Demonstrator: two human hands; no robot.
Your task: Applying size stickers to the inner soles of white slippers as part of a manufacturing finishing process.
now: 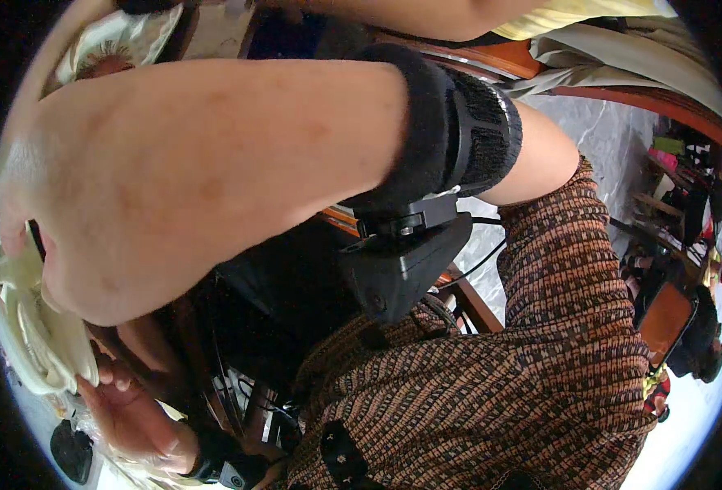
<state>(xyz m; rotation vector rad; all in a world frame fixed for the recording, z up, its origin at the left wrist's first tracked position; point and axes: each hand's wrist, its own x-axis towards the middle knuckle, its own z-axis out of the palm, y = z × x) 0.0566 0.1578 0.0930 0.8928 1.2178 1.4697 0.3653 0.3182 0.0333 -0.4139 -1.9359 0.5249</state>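
My right forearm stretches across the upper part of the head view from the right, a black band and a dark device (406,269) on its wrist. At the far left, my right hand (91,204) is bent over a cream folded cloth (42,327), its fingers curled against the top; most of them are hidden. Below, my left hand (136,416) comes up from the lower edge and pinches the lower edge of the same cloth between its fingertips. Another small device (238,474) sits on that wrist. The cloth is bunched in layers between both hands.
Another bare arm (402,16) crosses the top beside yellow fabric (581,16). Grey cloth (622,53) hangs over a wooden edge at upper right. A pale sheet with a brown pattern (116,45) lies at upper left. A cable (488,265) runs near my checked sleeve.
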